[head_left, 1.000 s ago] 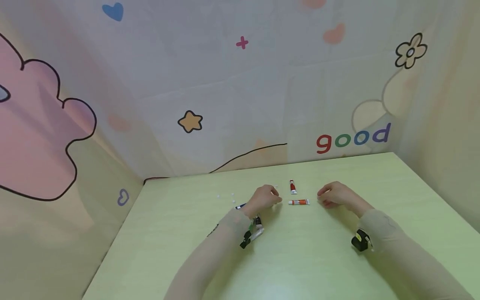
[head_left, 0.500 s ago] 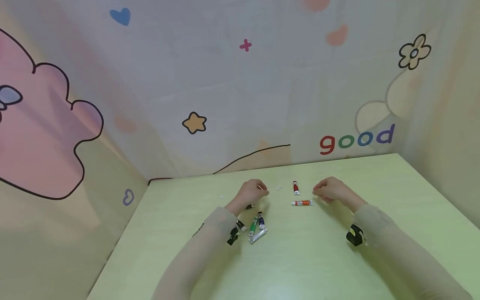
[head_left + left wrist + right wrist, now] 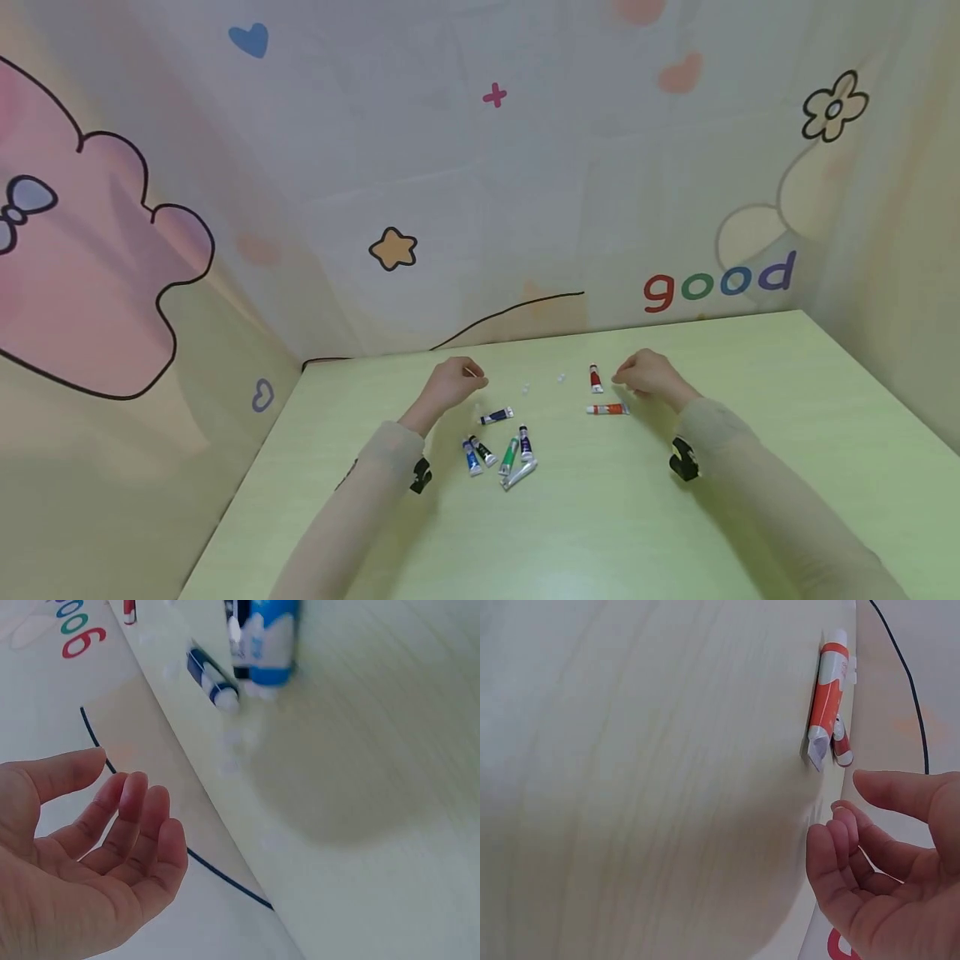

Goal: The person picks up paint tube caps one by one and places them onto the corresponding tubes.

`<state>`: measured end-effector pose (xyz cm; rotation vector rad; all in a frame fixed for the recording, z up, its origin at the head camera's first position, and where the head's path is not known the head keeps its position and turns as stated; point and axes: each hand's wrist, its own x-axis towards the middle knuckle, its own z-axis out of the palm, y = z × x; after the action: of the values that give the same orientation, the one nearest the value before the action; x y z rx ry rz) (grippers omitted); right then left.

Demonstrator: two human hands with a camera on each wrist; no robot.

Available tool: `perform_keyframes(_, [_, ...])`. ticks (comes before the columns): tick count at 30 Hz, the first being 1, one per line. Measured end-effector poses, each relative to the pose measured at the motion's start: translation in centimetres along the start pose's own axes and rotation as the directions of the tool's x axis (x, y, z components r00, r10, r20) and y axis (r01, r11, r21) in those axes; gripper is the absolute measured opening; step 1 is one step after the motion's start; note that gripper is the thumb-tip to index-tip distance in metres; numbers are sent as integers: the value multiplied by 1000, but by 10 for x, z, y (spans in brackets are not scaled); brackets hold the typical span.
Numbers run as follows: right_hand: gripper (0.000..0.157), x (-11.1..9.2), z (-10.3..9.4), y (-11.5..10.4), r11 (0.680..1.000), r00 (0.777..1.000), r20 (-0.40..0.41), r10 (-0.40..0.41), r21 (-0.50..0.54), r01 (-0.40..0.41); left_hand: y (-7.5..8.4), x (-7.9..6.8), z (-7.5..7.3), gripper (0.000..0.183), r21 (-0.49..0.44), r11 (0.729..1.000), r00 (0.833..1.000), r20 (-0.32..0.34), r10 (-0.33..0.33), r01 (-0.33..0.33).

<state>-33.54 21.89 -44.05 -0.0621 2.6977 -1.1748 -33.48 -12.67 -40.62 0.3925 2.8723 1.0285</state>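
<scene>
My left hand [image 3: 450, 385] hovers over the table's back left with its fingers loosely bent. In the left wrist view a gap shows between thumb and fingertips, and nothing is held. Nearest to it lies a dark blue paint tube [image 3: 497, 415], with small whitish bits [image 3: 525, 388] close by. My right hand [image 3: 649, 375], fingers bent and holding nothing, is just right of a red paint tube [image 3: 596, 379]. An orange paint tube [image 3: 607, 409] lies in front of the red one; the right wrist view shows its crimped end [image 3: 817, 754] facing the right hand.
Several more paint tubes lie in a loose group mid-table: blue [image 3: 472, 458], dark green [image 3: 483, 451], green [image 3: 509, 457], purple [image 3: 525, 443] and silver [image 3: 518, 474]. A printed cloth [image 3: 480, 192] hangs behind the table [image 3: 600, 517].
My left hand has moved left, away from the red and orange tubes, uncovering the tube group. The right hand has shifted slightly left and back, towards the red tube.
</scene>
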Motion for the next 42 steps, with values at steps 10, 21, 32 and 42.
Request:
perform_keyframes(10, [37, 10, 8, -8, 995, 999, -17, 38, -91, -40, -40, -8, -23, 22, 11, 997, 996, -57, -75, 76])
perform_keyframes(21, [36, 15, 14, -11, 994, 1000, -26, -12, -105, 9, -69, -6, -14, 26, 28, 994, 994, -43, -103, 104])
perform_keyframes(32, [37, 17, 23, -18, 992, 998, -54, -31, -121, 25, -75, -2, -8, 25, 56, 996, 997, -29, -68, 69])
perform_keyframes(42, [27, 21, 30, -21, 987, 996, -82, -34, -157, 21, -80, 1, 0, 25, 66, 996, 997, -49, -59, 62])
